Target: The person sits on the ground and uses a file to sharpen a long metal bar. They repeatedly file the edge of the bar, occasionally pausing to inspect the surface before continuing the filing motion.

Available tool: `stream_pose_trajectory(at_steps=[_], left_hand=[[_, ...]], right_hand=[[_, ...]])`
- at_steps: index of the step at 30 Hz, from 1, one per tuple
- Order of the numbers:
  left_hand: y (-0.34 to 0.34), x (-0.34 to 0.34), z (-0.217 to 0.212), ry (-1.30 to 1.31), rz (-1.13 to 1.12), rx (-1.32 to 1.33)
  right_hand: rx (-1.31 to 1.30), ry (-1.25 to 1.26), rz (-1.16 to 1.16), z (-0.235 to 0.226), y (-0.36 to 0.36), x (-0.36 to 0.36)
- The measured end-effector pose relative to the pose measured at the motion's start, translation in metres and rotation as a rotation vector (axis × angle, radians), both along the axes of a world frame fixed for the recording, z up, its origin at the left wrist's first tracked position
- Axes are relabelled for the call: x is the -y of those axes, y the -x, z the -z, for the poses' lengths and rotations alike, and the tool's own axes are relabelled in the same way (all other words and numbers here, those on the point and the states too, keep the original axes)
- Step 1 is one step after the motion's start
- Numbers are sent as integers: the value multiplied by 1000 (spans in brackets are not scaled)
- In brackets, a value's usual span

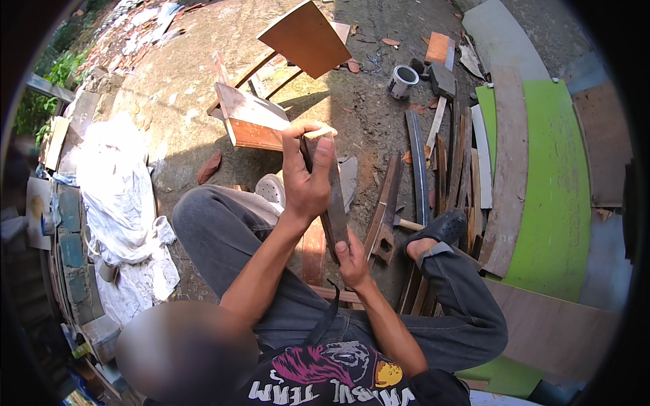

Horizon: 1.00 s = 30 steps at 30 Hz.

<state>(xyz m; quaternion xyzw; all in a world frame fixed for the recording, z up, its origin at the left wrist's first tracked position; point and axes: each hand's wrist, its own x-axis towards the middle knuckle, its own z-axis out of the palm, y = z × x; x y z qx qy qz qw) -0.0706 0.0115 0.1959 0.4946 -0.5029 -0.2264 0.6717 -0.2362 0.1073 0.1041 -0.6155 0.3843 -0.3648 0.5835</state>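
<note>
— What's each hand doing?
— Left hand (308,177) is wrapped tight round the top of a dark wooden strip (334,203); right hand (352,260) pinches its lower end, above the knees.

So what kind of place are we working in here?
Likely an outdoor woodworking yard: bare concrete ground in sunlight, scrap planks and green boards piled about. Both hands, left and right, grip a dark strip.
</note>
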Motion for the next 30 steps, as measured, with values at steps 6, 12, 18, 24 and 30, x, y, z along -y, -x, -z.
stream_pose_trajectory(at_steps=[6, 12, 18, 24, 30], left_hand=[[1, 1, 0, -74, -47, 16], [0, 1, 3, -96, 26, -99], [2, 2, 1, -75, 19, -45], [3, 2, 3, -112, 64, -173], [1, 3, 13, -124, 115, -271]], right_hand=[[-54, 15, -23, 7, 6, 2], [-109, 82, -36, -5, 8, 10], [-149, 165, -8, -8, 10, 11], [-169, 174, -16, -11, 10, 12], [-191, 179, -35, -6, 14, 15]])
